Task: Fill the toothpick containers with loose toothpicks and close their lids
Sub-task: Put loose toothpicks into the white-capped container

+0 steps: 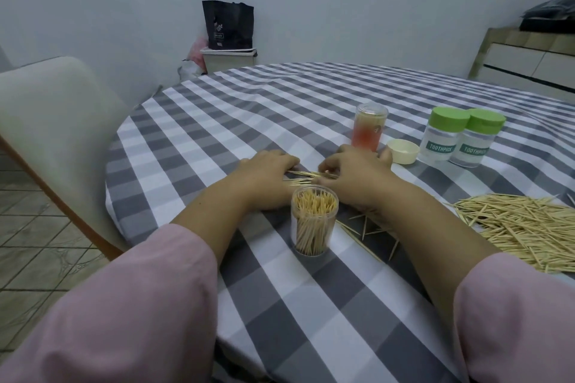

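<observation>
Both hands are down on the table, fingers curled around a small bundle of toothpicks [306,175] lying flat between them: the left hand [267,176] pinches one end, the right hand [351,172] pinches the other, knuckles up, thumbs hidden from here. The bundle sits near the middle of the checked tablecloth [280,102], just behind the open container.

That clear open container [314,219] stands upright right in front of the hands, lid off, packed well up with toothpicks standing on end, tips at the rim. It sits between the two forearms, close to the wrists.

Further back, just beyond the right hand, a clear tube with a pink lower part [369,127] stands upright with its cap on; what it holds I cannot tell. Beside it, a small cream lid [403,151] lies open side up. Toward the right edge, two green-capped jars [460,137] marked TOOTHPICK stand touching each other, both closed, looking pale inside.

By the right edge near the right forearm, a big loose pile of toothpicks [525,227] spreads out, and a few strays [367,228] lie scattered under that forearm.

Off the table's left edge, a pale chair [53,121]. In the far corner, a black bag [228,25] on a bin.
</observation>
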